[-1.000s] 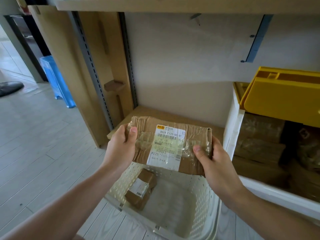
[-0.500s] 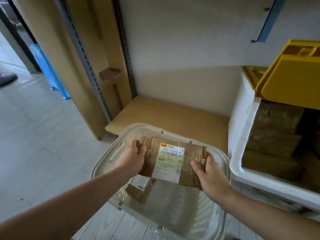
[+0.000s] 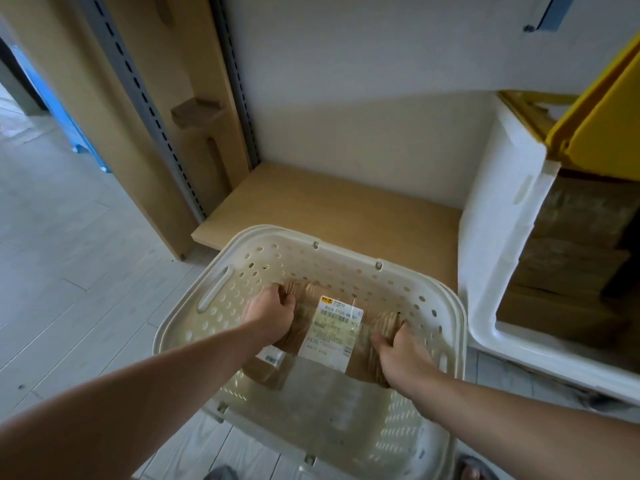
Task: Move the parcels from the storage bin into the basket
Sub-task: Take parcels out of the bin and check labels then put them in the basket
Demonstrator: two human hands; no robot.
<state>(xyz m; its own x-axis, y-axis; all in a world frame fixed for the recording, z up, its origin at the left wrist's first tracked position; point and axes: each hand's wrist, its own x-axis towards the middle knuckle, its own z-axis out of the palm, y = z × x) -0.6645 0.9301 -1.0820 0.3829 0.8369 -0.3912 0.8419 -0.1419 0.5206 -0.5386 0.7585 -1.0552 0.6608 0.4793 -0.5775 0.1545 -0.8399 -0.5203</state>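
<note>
A brown cardboard parcel (image 3: 332, 327) with a white shipping label lies low inside the cream perforated basket (image 3: 214, 292). My left hand (image 3: 272, 311) grips its left end and my right hand (image 3: 398, 344) grips its right end, fingers curled round the cardboard. A smaller parcel (image 3: 268, 367) sits beneath it on the basket floor, mostly hidden by my left forearm and the big parcel. The white storage bin (image 3: 498, 237) stands to the right, holding several more brown parcels (image 3: 575, 258).
The basket stands on the pale plank floor in front of a low wooden shelf (image 3: 332, 209). A yellow bin lid (image 3: 602, 109) leans over the storage bin. A wooden upright with a grey slotted rail (image 3: 145, 109) rises at left. A blue object (image 3: 69, 126) stands far left.
Both hands have lowered the labelled parcel from above the basket down into it, over the smaller parcel. The view has tilted downward.
</note>
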